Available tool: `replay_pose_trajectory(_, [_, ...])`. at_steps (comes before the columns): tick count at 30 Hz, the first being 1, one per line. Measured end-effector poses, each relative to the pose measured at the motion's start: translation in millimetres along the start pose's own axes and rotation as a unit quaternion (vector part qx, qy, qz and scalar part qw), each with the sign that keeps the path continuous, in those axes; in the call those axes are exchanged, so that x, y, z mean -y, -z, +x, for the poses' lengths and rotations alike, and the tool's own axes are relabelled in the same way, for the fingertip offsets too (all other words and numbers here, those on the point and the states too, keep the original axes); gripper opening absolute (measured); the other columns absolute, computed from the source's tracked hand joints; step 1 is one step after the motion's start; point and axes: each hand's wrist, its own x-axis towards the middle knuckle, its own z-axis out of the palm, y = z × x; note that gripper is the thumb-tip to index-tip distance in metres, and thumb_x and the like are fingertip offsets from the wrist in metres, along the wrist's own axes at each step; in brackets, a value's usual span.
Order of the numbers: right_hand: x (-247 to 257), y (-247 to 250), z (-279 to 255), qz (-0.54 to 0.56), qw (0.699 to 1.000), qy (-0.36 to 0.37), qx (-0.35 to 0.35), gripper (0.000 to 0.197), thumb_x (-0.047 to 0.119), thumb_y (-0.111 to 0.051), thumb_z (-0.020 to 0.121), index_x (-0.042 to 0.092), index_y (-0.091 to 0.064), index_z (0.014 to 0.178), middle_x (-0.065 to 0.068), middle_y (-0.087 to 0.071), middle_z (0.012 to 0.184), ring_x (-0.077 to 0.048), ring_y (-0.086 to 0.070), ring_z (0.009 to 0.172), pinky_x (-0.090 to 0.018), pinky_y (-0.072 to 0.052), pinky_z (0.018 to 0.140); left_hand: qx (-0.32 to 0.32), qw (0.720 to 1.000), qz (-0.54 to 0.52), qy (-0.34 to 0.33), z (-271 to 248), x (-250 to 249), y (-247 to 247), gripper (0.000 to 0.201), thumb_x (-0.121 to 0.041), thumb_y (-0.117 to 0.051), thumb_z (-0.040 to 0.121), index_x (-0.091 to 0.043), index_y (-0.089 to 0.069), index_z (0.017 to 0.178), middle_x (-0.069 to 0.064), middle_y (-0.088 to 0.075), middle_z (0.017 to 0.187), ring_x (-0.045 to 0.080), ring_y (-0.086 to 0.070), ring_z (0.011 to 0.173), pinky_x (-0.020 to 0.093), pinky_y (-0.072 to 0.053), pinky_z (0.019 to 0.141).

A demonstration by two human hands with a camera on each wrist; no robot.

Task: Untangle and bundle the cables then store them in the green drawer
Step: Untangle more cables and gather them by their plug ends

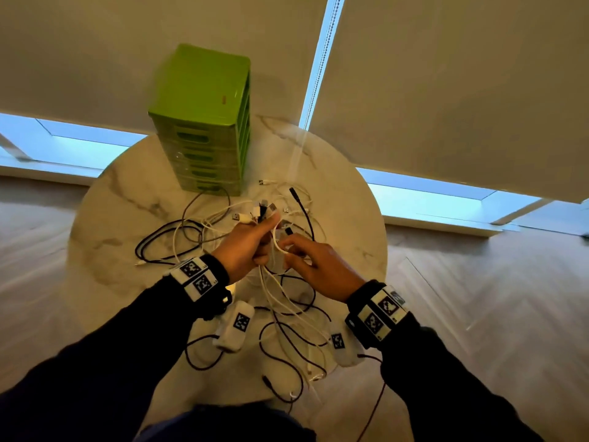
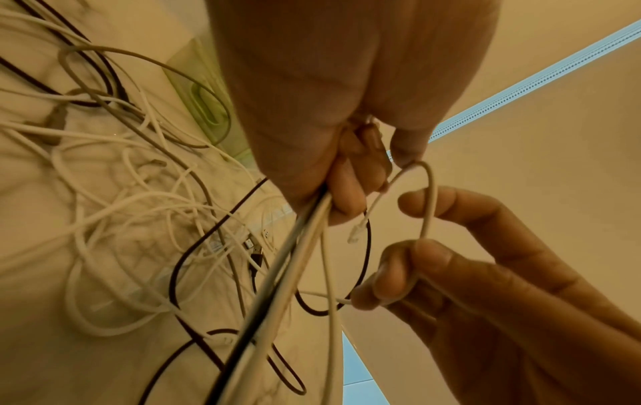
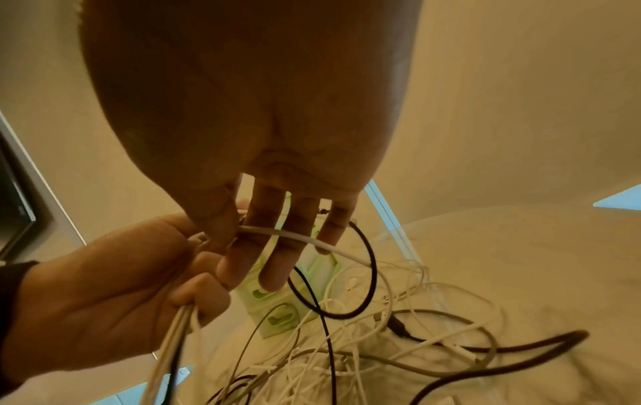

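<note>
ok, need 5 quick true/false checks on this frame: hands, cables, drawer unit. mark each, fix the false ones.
1. The left hand grips a bunch of cables. True.
2. The right hand is idle and holds nothing. False: it pinches a loop of white cable.
3. The green drawer unit stands upright on the marble table. True.
4. A drawer is pulled out with cables already inside. False: in the head view all drawers look shut, and cables lie loose on the table.
5. All the cables are white. False: dark cables lie mixed among the white ones.
</note>
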Motion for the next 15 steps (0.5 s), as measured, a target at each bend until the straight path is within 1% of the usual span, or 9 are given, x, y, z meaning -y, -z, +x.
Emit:
replay_pose_trajectory(2, [0, -2, -6, -0.014, 1.000, -0.007, 0.013, 0.021, 0.019, -0.057, 0.101, 0.023, -0.060, 0.121, 0.008, -0.068, 0.097, -0.004, -0.064, 0.092, -0.023, -0.050, 0.083, 0.014, 1.000, 0.007, 0.005, -8, 1, 4, 0.019, -0.029, -0.061, 0.100, -0.013, -0.057, 0.091, -0.005, -0.020, 0.060, 0.011, -0.018, 0.051, 0.027, -0.015, 0.048])
replay_pose_trajectory(3, [1, -4, -8, -0.014, 1.000, -0.014, 0.016, 0.019, 0.019, -0.058, 0.100, 0.022, -0.062, 0.119, 0.007, -0.068, 0.100, -0.003, -0.063, 0.095, -0.022, -0.049, 0.086, 0.015, 1.000, 0.016, -0.002, -12, 2, 6, 0.018, -0.027, -0.062, 0.100, -0.015, -0.055, 0.087, -0.005, -0.022, 0.059, 0.011, -0.019, 0.050, 0.027, -0.017, 0.047])
replay_pose_trajectory(5, [2, -7, -10, 0.038, 0.997, -0.071, 0.008, 0.019, 0.020, -0.056, 0.100, 0.023, -0.063, 0.117, 0.005, -0.069, 0.110, -0.007, -0.062, 0.106, -0.024, -0.047, 0.095, 0.014, 0.999, 0.048, -0.018, -19, 6, 10, 0.020, -0.026, -0.064, 0.098, -0.018, -0.053, 0.083, -0.004, -0.023, 0.059, 0.012, -0.021, 0.051, 0.026, -0.020, 0.047])
replay_pose_trajectory(7, [5, -11, -6, 0.125, 0.982, -0.138, -0.029, 0.020, 0.026, -0.049, 0.102, 0.027, -0.065, 0.112, 0.003, -0.070, 0.115, -0.011, -0.063, 0.111, -0.031, -0.046, 0.102, 0.024, 0.996, 0.076, -0.029, -26, 11, 12, 0.019, -0.028, -0.065, 0.098, -0.015, -0.056, 0.088, -0.002, -0.022, 0.061, 0.013, -0.021, 0.052, 0.026, -0.023, 0.046])
replay_pose_trajectory(9, [9, -12, 4, 0.157, 0.970, -0.173, -0.072, 0.026, 0.035, -0.043, 0.105, 0.028, -0.068, 0.103, 0.000, -0.072, 0.107, -0.016, -0.066, 0.103, -0.039, -0.048, 0.099, 0.037, 0.992, 0.112, -0.042, -34, 15, 12, 0.022, -0.028, -0.065, 0.098, -0.007, -0.066, 0.095, -0.002, -0.023, 0.060, 0.013, -0.021, 0.051, 0.026, -0.023, 0.047])
replay_pose_trajectory(10, [11, -12, 10, 0.169, 0.964, -0.188, -0.085, 0.028, 0.037, -0.044, 0.105, 0.025, -0.069, 0.099, -0.002, -0.072, 0.102, -0.019, -0.067, 0.096, -0.043, -0.050, 0.096, 0.038, 0.990, 0.131, -0.045, -36, 18, 11, 0.025, -0.028, -0.066, 0.097, -0.003, -0.069, 0.099, -0.003, -0.024, 0.057, 0.012, -0.022, 0.049, 0.026, -0.023, 0.047])
replay_pose_trajectory(11, [15, -13, 14, 0.176, 0.959, -0.200, -0.095, 0.029, 0.037, -0.047, 0.104, 0.019, -0.069, 0.097, -0.005, -0.071, 0.097, -0.022, -0.067, 0.091, -0.045, -0.051, 0.093, 0.038, 0.987, 0.149, -0.047, -40, 19, 10, 0.025, -0.027, -0.066, 0.098, -0.003, -0.071, 0.101, -0.004, -0.025, 0.054, 0.012, -0.022, 0.047, 0.027, -0.023, 0.047])
replay_pose_trajectory(13, [21, -14, 22, 0.175, 0.955, -0.216, -0.104, 0.029, 0.031, -0.053, 0.101, 0.006, -0.068, 0.097, -0.012, -0.071, 0.094, -0.023, -0.067, 0.085, -0.044, -0.053, 0.083, 0.034, 0.983, 0.174, -0.051, -47, 22, 9, 0.023, -0.026, -0.064, 0.099, -0.005, -0.073, 0.103, -0.005, -0.026, 0.049, 0.010, -0.023, 0.044, 0.026, -0.025, 0.046])
replay_pose_trajectory(15, [29, -14, 25, 0.189, 0.950, -0.223, -0.112, 0.023, 0.023, -0.053, 0.101, 0.003, -0.064, 0.097, -0.015, -0.072, 0.095, -0.021, -0.067, 0.080, -0.037, -0.052, 0.075, 0.036, 0.983, 0.175, -0.047, -51, 24, 11, 0.022, -0.027, -0.061, 0.101, -0.007, -0.071, 0.103, -0.007, -0.026, 0.050, 0.010, -0.023, 0.044, 0.024, -0.025, 0.046])
